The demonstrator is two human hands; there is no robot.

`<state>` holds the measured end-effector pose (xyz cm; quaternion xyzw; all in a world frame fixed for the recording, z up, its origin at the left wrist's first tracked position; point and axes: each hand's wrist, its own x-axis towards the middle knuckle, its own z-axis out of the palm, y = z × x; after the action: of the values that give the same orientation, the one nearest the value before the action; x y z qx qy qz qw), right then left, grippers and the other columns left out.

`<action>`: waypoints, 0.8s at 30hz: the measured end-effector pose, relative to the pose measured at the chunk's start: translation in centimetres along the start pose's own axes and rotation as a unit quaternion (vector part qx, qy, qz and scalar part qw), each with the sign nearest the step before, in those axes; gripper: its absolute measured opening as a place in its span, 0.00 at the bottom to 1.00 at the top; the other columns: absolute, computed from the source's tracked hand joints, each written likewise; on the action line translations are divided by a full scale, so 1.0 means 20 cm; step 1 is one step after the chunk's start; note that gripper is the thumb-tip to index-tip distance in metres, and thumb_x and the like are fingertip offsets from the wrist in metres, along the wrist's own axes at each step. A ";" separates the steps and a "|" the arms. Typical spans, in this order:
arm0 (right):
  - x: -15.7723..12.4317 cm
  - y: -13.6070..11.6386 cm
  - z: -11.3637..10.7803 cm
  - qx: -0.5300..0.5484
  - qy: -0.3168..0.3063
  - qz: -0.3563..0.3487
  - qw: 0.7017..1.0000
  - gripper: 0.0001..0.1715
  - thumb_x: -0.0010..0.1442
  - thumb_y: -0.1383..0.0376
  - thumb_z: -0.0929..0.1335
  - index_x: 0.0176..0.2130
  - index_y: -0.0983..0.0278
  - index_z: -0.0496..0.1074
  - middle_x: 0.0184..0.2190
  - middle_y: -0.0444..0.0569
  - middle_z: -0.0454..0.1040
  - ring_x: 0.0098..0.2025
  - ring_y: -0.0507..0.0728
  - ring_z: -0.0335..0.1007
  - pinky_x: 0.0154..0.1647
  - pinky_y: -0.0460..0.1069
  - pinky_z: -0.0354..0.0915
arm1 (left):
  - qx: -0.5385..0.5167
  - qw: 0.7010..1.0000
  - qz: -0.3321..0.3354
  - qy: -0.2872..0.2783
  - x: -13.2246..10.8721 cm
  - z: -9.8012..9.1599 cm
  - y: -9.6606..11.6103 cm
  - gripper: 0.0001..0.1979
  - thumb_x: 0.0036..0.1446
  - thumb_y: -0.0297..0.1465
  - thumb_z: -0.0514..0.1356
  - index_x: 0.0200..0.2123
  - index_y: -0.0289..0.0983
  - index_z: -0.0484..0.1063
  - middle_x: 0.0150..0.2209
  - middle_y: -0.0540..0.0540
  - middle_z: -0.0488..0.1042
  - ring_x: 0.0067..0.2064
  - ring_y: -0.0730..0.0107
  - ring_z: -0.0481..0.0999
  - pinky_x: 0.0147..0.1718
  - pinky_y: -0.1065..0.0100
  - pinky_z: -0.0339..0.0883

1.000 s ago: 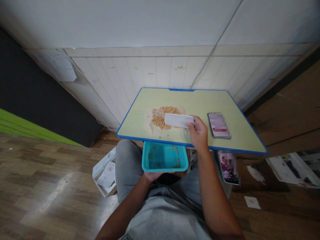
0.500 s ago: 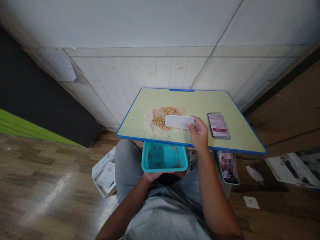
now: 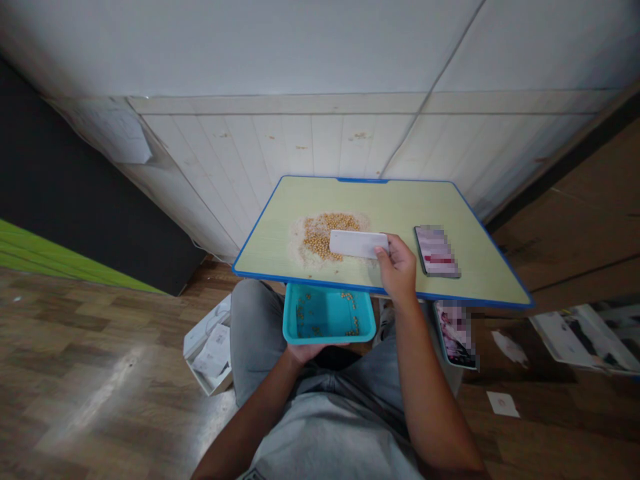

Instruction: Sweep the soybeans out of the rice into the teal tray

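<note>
My right hand (image 3: 399,265) grips the end of a flat white rectangular piece (image 3: 357,244), thumb on top. The piece reaches left over a heap of yellow-brown soybeans (image 3: 320,235), hiding part of them. Pale rice-like grains (image 3: 299,248) lie scattered around and among the beans. Below the front edge of the table (image 3: 395,200), my left hand (image 3: 303,352) holds a turquoise plastic tray (image 3: 330,339) from underneath; most of its fingers are hidden. Some beans lie inside the tray, mainly along its left and right sides.
A phone (image 3: 437,252) lies on the table right of my right hand, its screen blurred out. Another phone (image 3: 456,335) is by my right thigh. An open white box (image 3: 210,347) stands on the floor at left. The white wall (image 3: 280,143) borders the table's far edge.
</note>
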<state>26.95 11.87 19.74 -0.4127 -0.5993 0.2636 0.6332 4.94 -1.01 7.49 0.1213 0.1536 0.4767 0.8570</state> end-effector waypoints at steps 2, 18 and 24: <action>0.00 0.00 0.00 -0.001 0.008 -0.001 1.000 0.23 0.68 0.45 0.71 0.47 0.60 0.78 0.41 0.50 0.82 0.45 0.63 0.79 0.50 0.56 0.73 | -0.002 1.000 0.000 -0.003 0.00 -0.02 0.00 0.45 0.68 0.64 0.35 0.68 0.50 0.76 0.81 0.43 0.56 0.81 0.27 0.48 0.69 0.16 0.40; 0.00 -0.01 -0.01 -0.005 -0.005 -0.003 1.000 0.20 0.69 0.47 0.70 0.46 0.60 0.78 0.39 0.48 0.81 0.44 0.62 0.78 0.49 0.55 0.73 | 0.011 0.993 -0.009 0.113 0.00 0.11 0.01 0.42 0.71 0.62 0.34 0.60 0.50 0.79 0.72 0.44 0.73 0.73 0.27 0.66 0.62 0.20 0.65; 0.00 0.00 -0.01 0.000 0.013 -0.007 1.000 0.20 0.69 0.48 0.71 0.47 0.60 0.78 0.40 0.49 0.81 0.45 0.62 0.79 0.51 0.55 0.73 | 0.020 0.991 -0.011 0.130 -0.01 0.13 0.02 0.42 0.71 0.61 0.31 0.56 0.51 0.81 0.70 0.48 0.76 0.74 0.25 0.65 0.62 0.20 0.64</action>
<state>27.09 11.79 19.81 -0.4115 -0.5943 0.2538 0.6427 5.53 -1.20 9.99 0.0739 0.2747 0.4757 0.8324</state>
